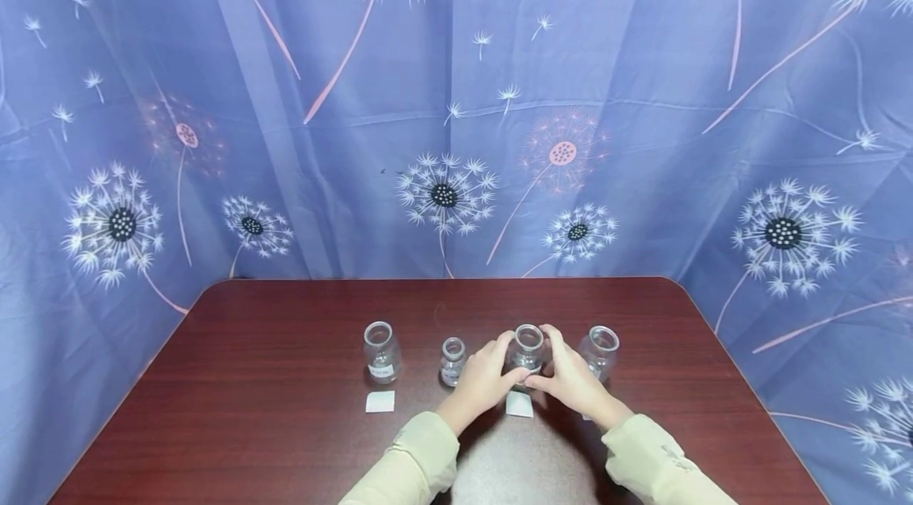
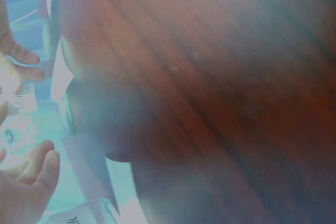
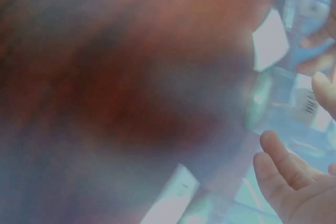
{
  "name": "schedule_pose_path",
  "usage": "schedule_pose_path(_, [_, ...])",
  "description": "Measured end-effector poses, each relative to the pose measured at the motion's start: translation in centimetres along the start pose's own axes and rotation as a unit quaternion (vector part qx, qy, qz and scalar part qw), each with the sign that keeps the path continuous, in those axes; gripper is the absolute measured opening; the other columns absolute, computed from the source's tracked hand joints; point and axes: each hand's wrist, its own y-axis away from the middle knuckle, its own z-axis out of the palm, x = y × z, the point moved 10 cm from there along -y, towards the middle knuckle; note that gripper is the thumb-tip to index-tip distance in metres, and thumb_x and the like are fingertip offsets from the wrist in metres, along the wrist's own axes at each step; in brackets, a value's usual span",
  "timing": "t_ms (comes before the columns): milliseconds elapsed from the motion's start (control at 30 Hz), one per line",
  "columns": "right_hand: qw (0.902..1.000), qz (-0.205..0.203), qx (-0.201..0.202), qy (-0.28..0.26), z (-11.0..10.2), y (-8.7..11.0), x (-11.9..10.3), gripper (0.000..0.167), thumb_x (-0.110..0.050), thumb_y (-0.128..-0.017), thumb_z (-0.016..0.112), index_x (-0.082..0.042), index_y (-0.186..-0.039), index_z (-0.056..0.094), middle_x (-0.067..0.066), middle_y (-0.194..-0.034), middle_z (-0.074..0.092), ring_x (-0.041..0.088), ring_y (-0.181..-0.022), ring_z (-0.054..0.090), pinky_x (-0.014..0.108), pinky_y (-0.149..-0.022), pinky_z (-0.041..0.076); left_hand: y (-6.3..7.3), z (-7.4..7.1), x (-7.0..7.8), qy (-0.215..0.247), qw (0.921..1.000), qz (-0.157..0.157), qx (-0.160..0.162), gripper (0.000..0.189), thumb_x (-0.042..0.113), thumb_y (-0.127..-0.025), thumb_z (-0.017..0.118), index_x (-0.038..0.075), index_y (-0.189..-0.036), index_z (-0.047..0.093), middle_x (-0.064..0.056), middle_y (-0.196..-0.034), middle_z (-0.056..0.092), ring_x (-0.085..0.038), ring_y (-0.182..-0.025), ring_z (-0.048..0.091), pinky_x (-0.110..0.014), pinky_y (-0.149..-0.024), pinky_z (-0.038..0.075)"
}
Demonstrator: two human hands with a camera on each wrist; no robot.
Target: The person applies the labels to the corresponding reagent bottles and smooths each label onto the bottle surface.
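In the head view, a clear glass jar (image 1: 529, 338) stands upright between my two hands. My left hand (image 1: 485, 378) curves round its left side and my right hand (image 1: 571, 380) round its right. Both thumbs lie across the jar's front, and the index fingers reach the sides near the rim. The same jar (image 3: 260, 98) shows its base and a printed label (image 3: 310, 106) in the right wrist view. A white card (image 1: 519, 404) lies just in front of it. Both wrist views are blurred, so exact finger contact is hard to see.
A small glass bottle (image 1: 452, 358) stands just left of my left hand. A larger labelled jar (image 1: 381, 346) stands farther left, with a white card (image 1: 380, 401) before it. Another jar (image 1: 601, 346) is close behind my right hand. The dark red table (image 1: 250, 378) meets a blue curtain (image 1: 357, 196).
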Motion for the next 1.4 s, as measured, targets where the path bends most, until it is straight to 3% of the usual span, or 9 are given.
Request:
schedule_pose_path(167, [0.9989,-0.016,0.026,-0.034,-2.9,0.3,-0.7,0.070,-0.009,-0.067,0.074,-0.005,-0.124,0.033,0.020,-0.105,0.056,0.020,-0.068,0.061,0.029,-0.060,0.050,-0.3,-0.8,0.0,0.030,0.9987,-0.039,0.014,0.061,0.040,-0.079,0.058,0.013,-0.129,0.035,-0.008,-0.112,0.058,-0.023,-0.093,0.060,-0.036,-0.074,0.048])
schedule_pose_path(333, [0.9969,-0.030,0.055,-0.048,-6.5,0.8,-1.0,0.056,-0.005,-0.069,0.071,-0.003,-0.117,0.043,0.019,-0.104,0.057,0.012,-0.068,0.062,0.027,-0.061,0.051,-0.8,-3.5,1.6,0.037,0.9938,-0.047,0.094,0.056,0.039,-0.080,0.056,0.014,-0.128,0.039,-0.005,-0.124,0.050,-0.020,-0.107,0.054,-0.035,-0.081,0.046])
schedule_pose_path(500, [0.9969,-0.007,0.068,-0.040,-9.1,1.7,-0.3,0.040,-0.008,-0.071,0.070,-0.007,-0.107,0.053,0.013,-0.100,0.061,0.013,-0.075,0.063,0.025,-0.061,0.050,-0.5,-5.8,4.9,0.035,0.9811,0.006,0.190,0.044,0.029,-0.075,0.061,0.016,-0.116,0.049,0.002,-0.112,0.053,-0.013,-0.099,0.053,-0.026,-0.072,0.047])
schedule_pose_path(600, [0.9965,0.006,0.069,-0.046,-10.0,2.4,0.3,0.033,-0.008,-0.071,0.070,-0.006,-0.102,0.056,0.012,-0.097,0.062,0.018,-0.079,0.065,0.022,-0.060,0.048,-0.2,-5.6,6.8,0.040,0.9776,0.047,0.202,0.038,0.024,-0.073,0.063,0.017,-0.108,0.051,0.006,-0.098,0.054,-0.007,-0.084,0.055,-0.016,-0.063,0.043])
schedule_pose_path(767, [0.9955,0.013,0.038,-0.085,-10.1,3.4,1.3,0.027,-0.008,-0.073,0.068,-0.001,-0.097,0.059,0.015,-0.092,0.063,0.012,-0.078,0.064,0.021,-0.062,0.049,0.1,-3.3,8.8,0.039,0.9808,0.095,0.165,0.035,0.022,-0.072,0.064,0.018,-0.105,0.052,0.010,-0.085,0.055,0.001,-0.067,0.053,-0.007,-0.060,0.038])
schedule_pose_path(933, [0.9897,0.020,-0.050,-0.133,-8.8,4.6,2.4,0.029,-0.009,-0.076,0.065,0.004,-0.101,0.057,0.016,-0.092,0.063,0.002,-0.080,0.060,0.020,-0.065,0.048,0.2,-0.1,9.0,0.049,0.9850,0.110,0.124,0.036,0.022,-0.071,0.068,0.017,-0.103,0.053,0.010,-0.080,0.057,0.003,-0.064,0.053,-0.004,-0.060,0.037])
schedule_pose_path(1133, [0.9730,0.003,-0.150,-0.175,-6.4,6.0,3.5,0.032,-0.007,-0.079,0.061,0.012,-0.103,0.053,0.025,-0.096,0.060,-0.002,-0.085,0.058,0.018,-0.067,0.048,-0.1,4.5,8.0,0.039,0.9972,0.059,0.023,0.035,0.030,-0.070,0.070,0.018,-0.100,0.058,0.008,-0.080,0.058,0.002,-0.065,0.051,-0.007,-0.057,0.036])
schedule_pose_path(1267, [0.9715,0.011,-0.168,-0.167,-5.1,6.4,4.8,0.030,-0.008,-0.079,0.061,0.009,-0.102,0.054,0.025,-0.096,0.060,0.001,-0.086,0.058,0.017,-0.066,0.046,-0.1,7.2,7.7,0.003,0.9980,0.015,-0.062,0.039,0.039,-0.071,0.068,0.021,-0.104,0.060,0.009,-0.084,0.058,0.000,-0.070,0.053,-0.013,-0.058,0.038])
schedule_pose_path(1400, [0.9789,0.030,-0.159,-0.125,-4.2,6.4,6.0,0.032,-0.012,-0.075,0.064,0.005,-0.101,0.057,0.022,-0.096,0.061,0.004,-0.079,0.058,0.019,-0.064,0.044,0.0,8.5,7.7,-0.043,0.9944,-0.007,-0.096,0.043,0.044,-0.069,0.068,0.023,-0.107,0.060,0.008,-0.086,0.058,-0.004,-0.074,0.054,-0.017,-0.060,0.041])
